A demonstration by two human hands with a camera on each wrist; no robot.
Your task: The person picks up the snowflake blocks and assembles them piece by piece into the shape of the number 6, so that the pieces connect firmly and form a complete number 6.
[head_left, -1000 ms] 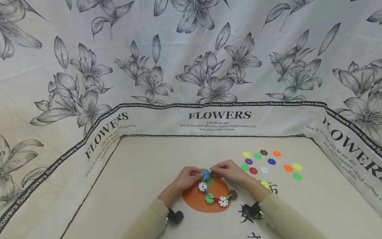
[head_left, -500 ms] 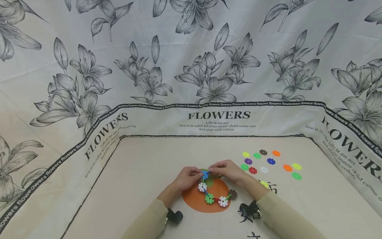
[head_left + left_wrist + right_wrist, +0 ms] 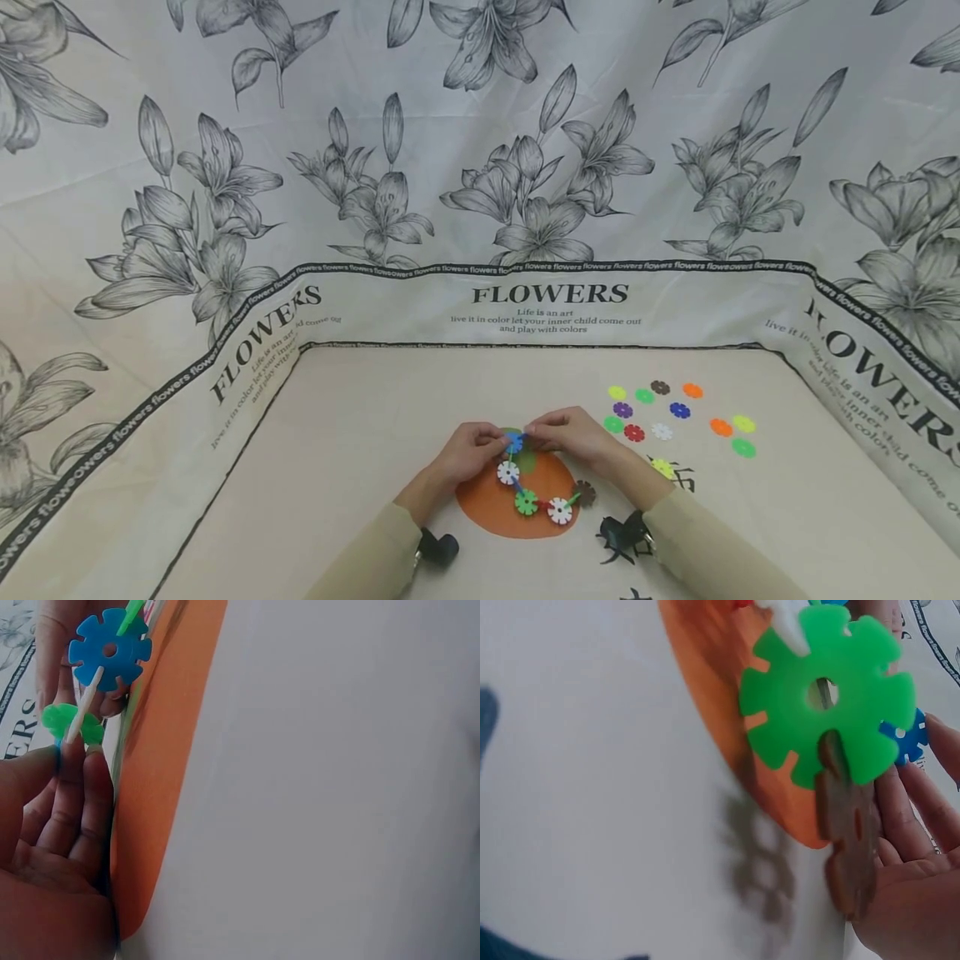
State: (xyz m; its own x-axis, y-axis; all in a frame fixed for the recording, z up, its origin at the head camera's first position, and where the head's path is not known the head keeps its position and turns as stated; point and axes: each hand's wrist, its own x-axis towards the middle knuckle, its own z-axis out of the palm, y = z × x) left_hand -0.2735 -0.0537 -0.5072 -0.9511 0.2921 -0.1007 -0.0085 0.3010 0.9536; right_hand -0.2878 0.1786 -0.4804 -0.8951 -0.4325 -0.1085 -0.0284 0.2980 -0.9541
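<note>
**Small adjustment overhead, the join not yet settled**

A second earlier a pale edge showed between the fingertips; now a dark blue disc (image 3: 907,741) showed there. The disc chain (image 3: 526,502) and the loose discs (image 3: 633,432) had kept much the same places. That suggested a slight turn at the chain's far end, so the joining work was probably unfinished; whether any slot had seated could not be told.

The chain curved over the orange patch (image 3: 487,510), and the shadow by its brown disc (image 3: 583,493) suggested that this end hung above the table (image 3: 360,442). The loose discs lay to the right, beyond the right hand (image 3: 577,435).

Both forearms reached in from the near side, fingertips close together. The left hand (image 3: 467,457) had its grip pinching the chain near a green disc (image 3: 58,718); the right hand's grip pinched the dark blue disc between thumb and fingers.
</note>
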